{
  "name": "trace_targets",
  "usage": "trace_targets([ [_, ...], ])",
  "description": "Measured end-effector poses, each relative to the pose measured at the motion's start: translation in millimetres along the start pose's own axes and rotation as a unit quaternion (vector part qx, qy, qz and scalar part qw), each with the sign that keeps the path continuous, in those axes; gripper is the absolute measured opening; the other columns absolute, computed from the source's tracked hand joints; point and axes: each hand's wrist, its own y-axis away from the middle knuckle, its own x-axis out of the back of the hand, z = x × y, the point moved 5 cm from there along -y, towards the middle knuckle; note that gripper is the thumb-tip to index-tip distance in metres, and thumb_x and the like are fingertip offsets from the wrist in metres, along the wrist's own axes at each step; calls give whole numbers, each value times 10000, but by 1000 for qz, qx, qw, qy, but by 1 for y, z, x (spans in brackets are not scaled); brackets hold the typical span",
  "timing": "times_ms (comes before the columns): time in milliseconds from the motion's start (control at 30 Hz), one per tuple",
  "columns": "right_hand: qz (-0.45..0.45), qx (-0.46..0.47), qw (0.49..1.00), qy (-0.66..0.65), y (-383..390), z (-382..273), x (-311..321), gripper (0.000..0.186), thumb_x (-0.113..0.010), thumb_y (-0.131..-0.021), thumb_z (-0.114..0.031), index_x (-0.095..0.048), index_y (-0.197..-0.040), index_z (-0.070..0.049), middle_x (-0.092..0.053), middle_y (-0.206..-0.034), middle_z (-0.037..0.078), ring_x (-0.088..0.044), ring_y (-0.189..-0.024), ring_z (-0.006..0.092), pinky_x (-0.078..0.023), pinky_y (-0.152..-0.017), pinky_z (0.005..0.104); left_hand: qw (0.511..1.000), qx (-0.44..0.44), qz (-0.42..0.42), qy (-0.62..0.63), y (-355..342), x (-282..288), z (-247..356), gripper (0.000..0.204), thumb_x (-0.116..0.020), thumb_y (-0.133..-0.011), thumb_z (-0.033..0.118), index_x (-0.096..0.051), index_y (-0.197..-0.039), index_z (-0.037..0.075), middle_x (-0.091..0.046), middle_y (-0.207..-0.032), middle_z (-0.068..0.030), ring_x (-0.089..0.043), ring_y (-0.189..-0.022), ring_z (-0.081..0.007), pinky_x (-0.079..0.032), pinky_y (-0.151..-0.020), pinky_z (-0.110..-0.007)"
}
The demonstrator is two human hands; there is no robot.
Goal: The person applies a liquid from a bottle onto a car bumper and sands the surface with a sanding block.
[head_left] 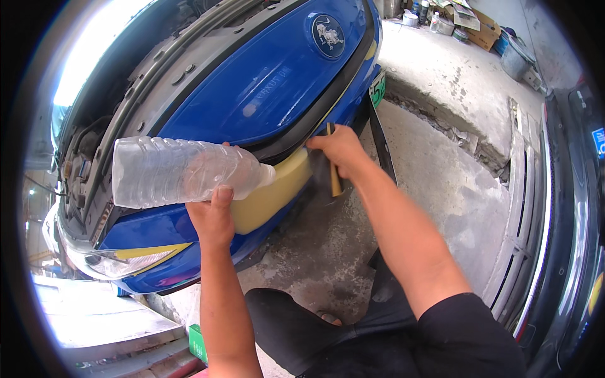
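My left hand (213,219) is wrapped round a large clear plastic bottle (151,173), which lies on its side in the air. Its white neck points right, at a matte yellow filler patch (268,198) on the blue car bumper (148,228). At the right end of that patch my right hand (341,148) grips a flat sanding block (335,179) with a tan edge, partly covered by the fingers. The block's dark side is blurred. Wet-looking dark marks show on the floor below.
The car's front stands with its engine bay (94,135) uncovered. A green licence plate (377,90) hangs at its far end. A dark car (570,208) and a metal grille (513,252) are to the right. Cans and a cardboard box (484,31) sit at the back.
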Motion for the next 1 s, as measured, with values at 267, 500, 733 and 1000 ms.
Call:
trace_targets([
  [267,6,-32,995,-90,-12,4,8,220,-715,-750,-36,-630,-925,66,-633,-791,127,-622,-733,231,-503,-678,356,1000,-6,9,14,1,0,5,866,-769,-771,490,-377,-1353,-17,-535,-1290,-232,-527,-1226,-362,-406,-1051,-477],
  [500,20,-17,995,-93,-3,13,-3,241,-695,-743,-33,-625,-943,82,-647,-811,139,-631,-726,226,-506,-682,351,999,-2,-7,-37,2,0,6,908,-728,-781,564,-358,-1367,-21,-528,-1303,-241,-541,-1204,-374,-414,-1048,-488],
  [733,15,25,1000,-3,-1,11,-6,194,-698,-750,-28,-623,-913,49,-640,-807,136,-611,-607,222,-507,-551,350,999,5,3,36,1,0,5,859,-801,-757,441,-391,-1350,-27,-554,-1276,-234,-546,-1207,-328,-413,-1042,-450],
  [1000,23,39,999,26,11,23,-18,228,-738,-732,-41,-623,-903,55,-656,-837,152,-634,-674,231,-515,-611,353,999,6,2,34,2,1,8,848,-804,-756,427,-399,-1344,-30,-561,-1270,-224,-545,-1204,-317,-406,-1046,-444],
])
